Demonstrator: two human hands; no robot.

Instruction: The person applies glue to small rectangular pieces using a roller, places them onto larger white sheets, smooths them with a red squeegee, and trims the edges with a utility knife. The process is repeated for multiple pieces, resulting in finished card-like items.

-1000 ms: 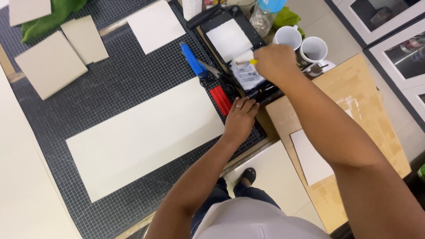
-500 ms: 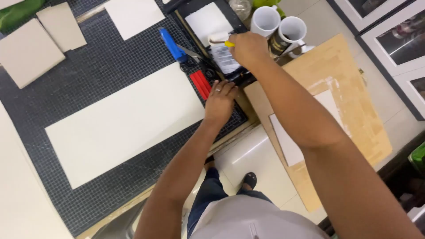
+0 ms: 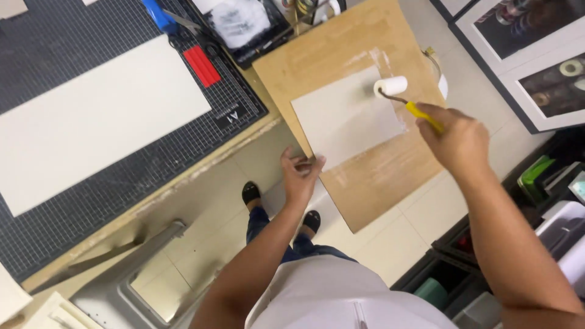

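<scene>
Rolling across a grey sheet (image 3: 347, 117), the right hand (image 3: 457, 137) has its fingers wrapped tight around the yellow handle of a small paint roller (image 3: 399, 94), whose white sleeve sits on the sheet's upper right corner. The sheet lies flat on a slanted plywood board (image 3: 341, 49), which carries pale smears beside and below it. The left hand (image 3: 300, 176) hovers at the sheet's lower left corner, fingers loosely spread and holding nothing; whether the tips touch the edge I cannot tell.

To do this well, I would say the left fingers should pin that near corner so the sheet cannot creep on the board, while the roller travels in straight, overlapping passes with even pressure, running just past each edge so the corners are not left thin.

Off to the left, the worktop carries a dark gridded cutting mat (image 3: 79, 183) with a long white board (image 3: 91, 122), a red block (image 3: 202, 66) and a blue knife (image 3: 158, 15) on it.
</scene>
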